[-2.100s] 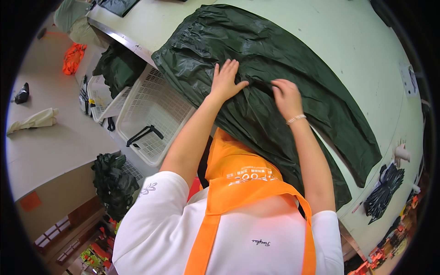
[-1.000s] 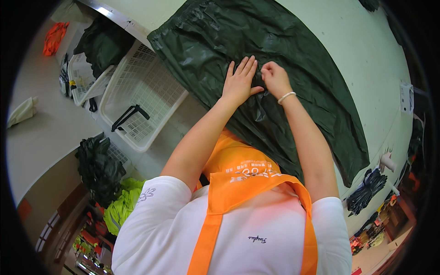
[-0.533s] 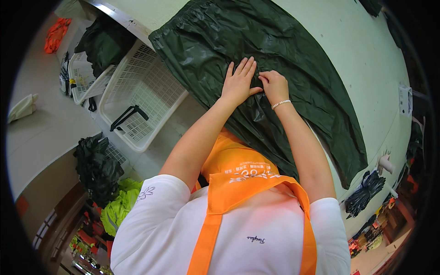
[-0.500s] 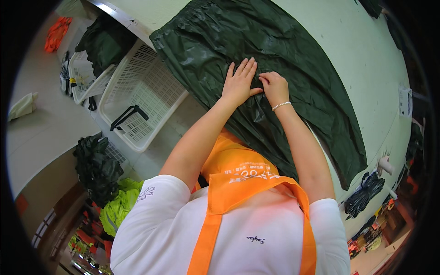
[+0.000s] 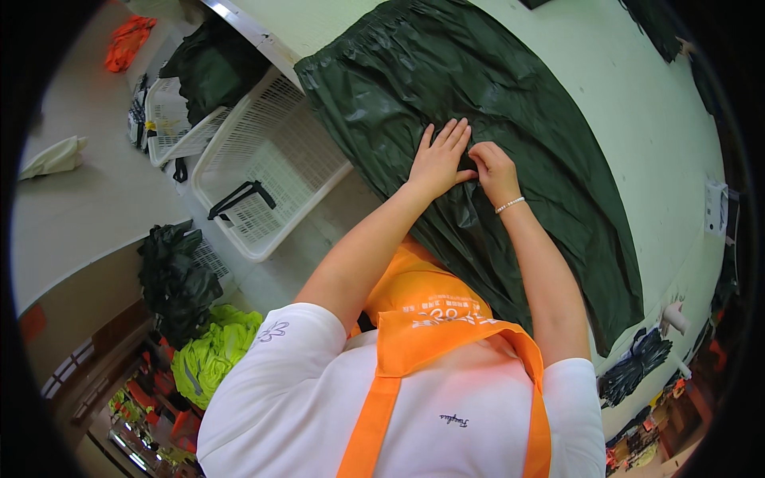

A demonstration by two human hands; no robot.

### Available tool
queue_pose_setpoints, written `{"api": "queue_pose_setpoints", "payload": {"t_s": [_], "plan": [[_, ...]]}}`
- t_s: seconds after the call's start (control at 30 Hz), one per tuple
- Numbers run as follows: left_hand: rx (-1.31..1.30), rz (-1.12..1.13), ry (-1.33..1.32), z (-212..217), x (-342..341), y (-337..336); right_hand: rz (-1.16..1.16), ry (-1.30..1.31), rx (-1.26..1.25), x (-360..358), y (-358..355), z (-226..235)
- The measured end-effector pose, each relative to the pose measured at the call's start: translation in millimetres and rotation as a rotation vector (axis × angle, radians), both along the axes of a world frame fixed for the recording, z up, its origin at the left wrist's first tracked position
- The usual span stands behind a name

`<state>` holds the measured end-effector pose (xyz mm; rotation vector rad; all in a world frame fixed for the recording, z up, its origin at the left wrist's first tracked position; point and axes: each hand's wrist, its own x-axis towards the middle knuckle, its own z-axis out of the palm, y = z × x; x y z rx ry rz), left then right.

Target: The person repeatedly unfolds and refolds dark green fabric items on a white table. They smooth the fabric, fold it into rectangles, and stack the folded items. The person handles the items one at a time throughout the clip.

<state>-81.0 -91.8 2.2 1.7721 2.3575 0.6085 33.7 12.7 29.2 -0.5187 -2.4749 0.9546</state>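
Note:
Dark green rain trousers, glossy and wrinkled, lie spread on a pale table, their gathered elastic waistband at the upper left. My left hand rests flat on the fabric, fingers stretched out and thumb pointing to the right. Just beside it, my right hand is closed in a pinch at the trousers' surface. Whether a fold of cloth or some small thing is between its fingertips is hidden. A beaded bracelet circles the right wrist.
Left of the table stands a white plastic basket with a black strap; behind it, dark green cloth fills another. Dark garments and a bright yellow-green pile lie nearer. A black bundle hangs at the table's right edge.
The whole view has shifted, so table, baskets and arms appear farther right and a little lower. Both hands keep nearly the same place and pose on the trousers.

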Motion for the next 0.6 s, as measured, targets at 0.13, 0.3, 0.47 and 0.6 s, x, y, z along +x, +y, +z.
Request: {"api": "queue_pose_setpoints", "payload": {"t_s": [0.13,0.3,0.47,0.6], "plan": [[0.000,0.001,-0.009,2,0,-2,0.034,-0.033,-0.001,-4,3,1],[-0.005,0.002,0.068,-3,1,0,-0.027,-0.260,-0.048,-8,-5,3],[-0.034,0.007,0.109,-15,0,5,-0.049,-0.239,-0.674,13,-83,55],[0.051,-0.072,-0.280,-3,-27,9,0.402,-0.550,-0.335,25,-174,64]]}}
